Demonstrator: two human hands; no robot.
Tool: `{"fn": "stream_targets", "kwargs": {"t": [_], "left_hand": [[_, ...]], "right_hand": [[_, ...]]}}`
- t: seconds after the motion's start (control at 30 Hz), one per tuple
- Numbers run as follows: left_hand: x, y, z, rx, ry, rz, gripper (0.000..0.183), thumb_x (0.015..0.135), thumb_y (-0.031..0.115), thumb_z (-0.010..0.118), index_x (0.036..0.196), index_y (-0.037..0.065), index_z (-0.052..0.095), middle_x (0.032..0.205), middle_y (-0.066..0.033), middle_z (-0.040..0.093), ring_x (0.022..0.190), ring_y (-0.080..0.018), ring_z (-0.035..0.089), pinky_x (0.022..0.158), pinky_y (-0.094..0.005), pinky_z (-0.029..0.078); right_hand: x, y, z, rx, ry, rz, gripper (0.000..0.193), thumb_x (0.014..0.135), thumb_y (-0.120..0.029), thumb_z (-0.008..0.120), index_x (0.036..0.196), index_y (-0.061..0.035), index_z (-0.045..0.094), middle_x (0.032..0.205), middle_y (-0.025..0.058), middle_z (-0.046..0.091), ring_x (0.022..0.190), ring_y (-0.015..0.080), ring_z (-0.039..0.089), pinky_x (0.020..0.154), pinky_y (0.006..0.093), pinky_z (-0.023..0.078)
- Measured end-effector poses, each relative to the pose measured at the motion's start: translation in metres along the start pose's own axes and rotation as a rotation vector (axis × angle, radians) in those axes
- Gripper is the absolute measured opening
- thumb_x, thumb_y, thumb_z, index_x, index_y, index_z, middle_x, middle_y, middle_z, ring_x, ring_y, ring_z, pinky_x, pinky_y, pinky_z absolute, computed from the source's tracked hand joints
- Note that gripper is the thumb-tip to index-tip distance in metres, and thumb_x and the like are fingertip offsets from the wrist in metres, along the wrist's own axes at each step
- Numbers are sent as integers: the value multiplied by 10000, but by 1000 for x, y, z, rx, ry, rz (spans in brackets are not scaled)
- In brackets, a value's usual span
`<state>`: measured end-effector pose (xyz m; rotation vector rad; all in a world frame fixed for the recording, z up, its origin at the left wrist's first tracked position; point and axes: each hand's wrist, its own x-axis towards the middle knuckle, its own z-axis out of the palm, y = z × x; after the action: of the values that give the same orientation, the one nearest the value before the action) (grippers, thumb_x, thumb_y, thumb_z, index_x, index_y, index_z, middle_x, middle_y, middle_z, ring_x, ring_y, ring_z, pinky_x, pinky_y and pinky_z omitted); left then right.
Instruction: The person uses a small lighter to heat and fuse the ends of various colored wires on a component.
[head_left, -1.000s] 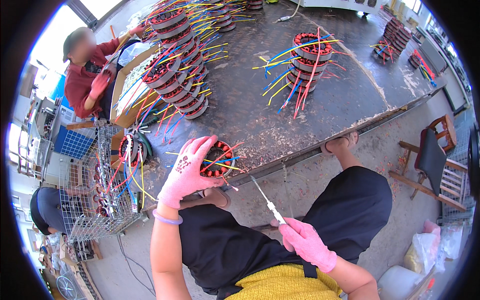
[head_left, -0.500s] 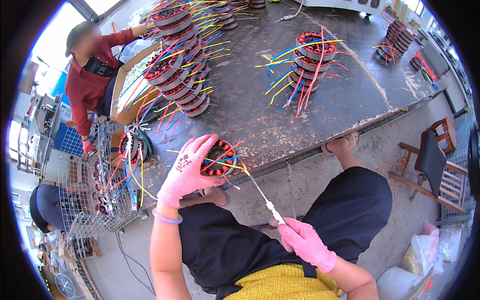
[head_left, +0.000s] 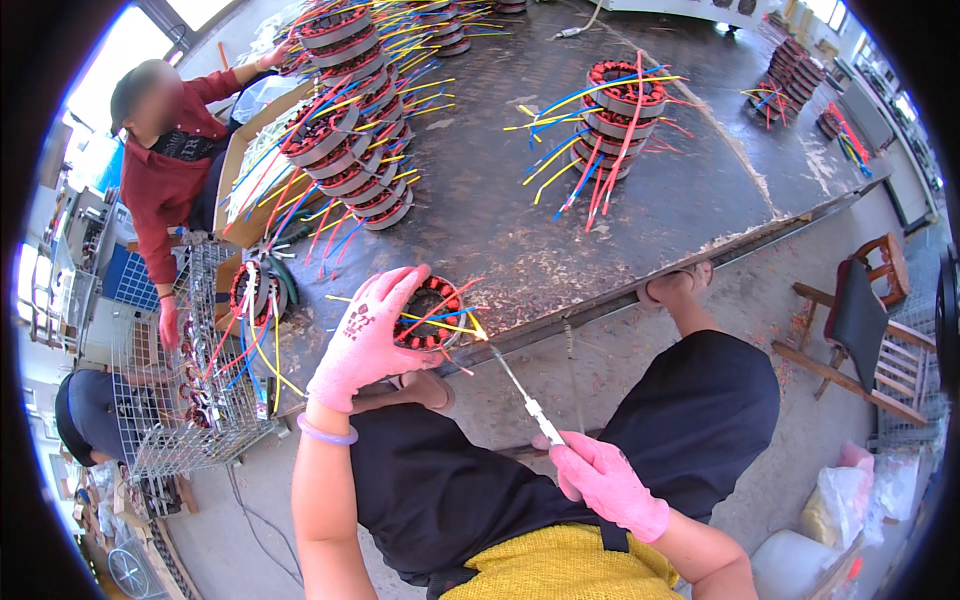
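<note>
My left hand point(head_left: 362, 338), in a pink glove, grips a motor stator point(head_left: 449, 298) at the table's front edge, its thumb and fingers round the ring. Red windings line the stator, and red, yellow and blue leads stick out of it. My right hand point(head_left: 608, 487), gloved in pink too, is closed round the white handle of a long-necked lighter point(head_left: 515, 380). From the tip of its thin metal neck rises a small yellow flame point(head_left: 480, 328), touching or very close to the lead ends on the stator's right side.
Another stator point(head_left: 262, 290) with white-tied leads sits left of my left hand. Stacked stators point(head_left: 350, 170) stand at the back left, and a shorter stack point(head_left: 618, 120) farther right. A wire basket point(head_left: 190, 430) and a co-worker point(head_left: 165, 190) are at left; a chair point(head_left: 860, 325) stands at right.
The flame looks larger and brighter at the lead ends. The whole view has shifted slightly, with both my grips unchanged. The co-worker's lower gloved hand has moved down.
</note>
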<state>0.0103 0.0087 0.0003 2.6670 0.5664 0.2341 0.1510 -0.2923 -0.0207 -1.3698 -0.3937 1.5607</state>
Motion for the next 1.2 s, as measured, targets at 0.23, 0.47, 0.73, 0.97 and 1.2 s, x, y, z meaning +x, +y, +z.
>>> {"fn": "stream_targets", "kwargs": {"t": [0.23,0.47,0.73,0.97,1.2], "left_hand": [[-5,-2,4,-20,17,-57,1002,532,219,909,1420,21,490,1377,-179,528,1287,-367,507,1107,-433,398],[0,5,1,8,1,-55,998,544,244,906,1427,38,489,1367,-172,532,1285,-369,506,1108,-435,397],[-2,1,2,37,15,-40,993,548,252,912,1420,29,491,1355,-173,543,1271,-367,519,1095,-435,410],[-3,2,3,9,12,-53,1002,541,312,923,1408,49,497,1359,-174,540,1268,-388,509,1099,-458,395],[-2,5,2,32,28,-40,974,544,275,915,1392,20,508,1320,-169,556,1248,-363,531,1083,-434,415]], "right_hand": [[1,-4,3,37,-20,6,251,1048,-273,531,946,-45,557,655,-63,458,546,33,420,496,216,326],[-1,-3,1,38,-4,10,364,1061,-249,512,1331,-14,579,703,-52,474,584,40,432,531,225,364],[2,0,2,7,-1,-9,365,1061,-270,503,1287,0,598,691,-37,469,583,45,425,541,236,367],[-1,-2,0,-29,5,-7,364,1059,-269,499,1277,4,601,694,-31,482,581,53,431,546,245,375],[0,-4,0,-59,16,-16,362,1057,-266,499,1277,4,596,663,-17,484,576,59,448,551,252,389]]}}
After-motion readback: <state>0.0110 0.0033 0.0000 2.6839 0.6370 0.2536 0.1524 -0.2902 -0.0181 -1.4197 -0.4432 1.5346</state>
